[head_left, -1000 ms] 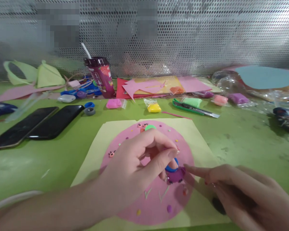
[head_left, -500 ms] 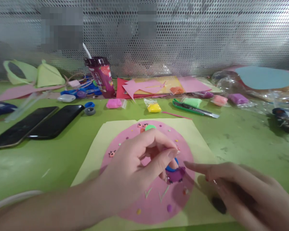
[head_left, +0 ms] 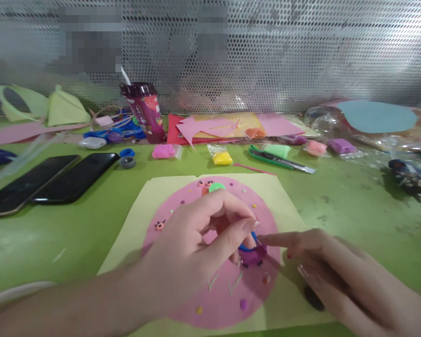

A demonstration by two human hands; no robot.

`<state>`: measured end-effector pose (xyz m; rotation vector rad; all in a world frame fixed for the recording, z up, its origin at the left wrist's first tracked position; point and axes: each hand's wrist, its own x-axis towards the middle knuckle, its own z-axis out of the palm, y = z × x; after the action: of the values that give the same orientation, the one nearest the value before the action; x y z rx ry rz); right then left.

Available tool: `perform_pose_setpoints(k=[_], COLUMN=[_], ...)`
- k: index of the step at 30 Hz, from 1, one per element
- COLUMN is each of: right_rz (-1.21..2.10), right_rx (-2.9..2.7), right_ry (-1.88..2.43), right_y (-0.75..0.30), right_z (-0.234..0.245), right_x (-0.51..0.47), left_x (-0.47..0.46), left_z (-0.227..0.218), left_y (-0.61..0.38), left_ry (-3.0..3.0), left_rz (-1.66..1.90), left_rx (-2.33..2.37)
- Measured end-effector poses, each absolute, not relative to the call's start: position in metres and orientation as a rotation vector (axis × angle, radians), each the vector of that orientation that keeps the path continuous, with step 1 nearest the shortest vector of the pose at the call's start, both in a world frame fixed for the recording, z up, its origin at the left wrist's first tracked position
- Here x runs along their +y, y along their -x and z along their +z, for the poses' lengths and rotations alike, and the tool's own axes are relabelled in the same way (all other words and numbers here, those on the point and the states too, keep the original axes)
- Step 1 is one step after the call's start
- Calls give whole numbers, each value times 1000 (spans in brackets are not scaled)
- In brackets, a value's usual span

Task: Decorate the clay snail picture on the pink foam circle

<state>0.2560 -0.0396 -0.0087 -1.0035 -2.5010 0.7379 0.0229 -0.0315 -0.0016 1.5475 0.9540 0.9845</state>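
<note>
A pink paper disc [head_left: 182,224] lies on a pale yellow sheet [head_left: 150,196] in the middle of the green table. Small clay dots and figures are stuck on the disc. A purple clay figure [head_left: 252,256] with a blue ring sits right of the disc's centre. My left hand [head_left: 196,252] hovers over the disc, thumb and fingertips pinched together just above the figure; what they pinch is too small to name. My right hand [head_left: 337,276] reaches in from the right, forefinger stretched out with its tip touching the figure's top. A small dark lump [head_left: 314,299] lies on the sheet under that hand.
Two black phones [head_left: 49,180] lie at the left. A maroon cup with a straw [head_left: 143,112] stands at the back. Bagged clay lumps [head_left: 221,157], a green craft knife [head_left: 280,159], coloured paper sheets [head_left: 231,124] and plastic bags [head_left: 354,126] line the far side before a perforated metal wall.
My right forefinger has slid left and slightly up, from beside the purple figure to its top. My left hand has kept its pinch in place.
</note>
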Motion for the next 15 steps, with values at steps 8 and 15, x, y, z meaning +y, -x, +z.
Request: perform_pose_setpoints(k=[8,15], right_rz=[867,951], right_rx=[-2492,-2414], right_ry=[1029,1011], right_y=[-253,-254], right_z=[-2,-5], right_x=[-39,-31], left_x=[-33,-32], left_z=[-3,2], left_y=[-21,-23], left_ry=[-1562,-1602], left_rz=[965,907], left_rx=[977,1021])
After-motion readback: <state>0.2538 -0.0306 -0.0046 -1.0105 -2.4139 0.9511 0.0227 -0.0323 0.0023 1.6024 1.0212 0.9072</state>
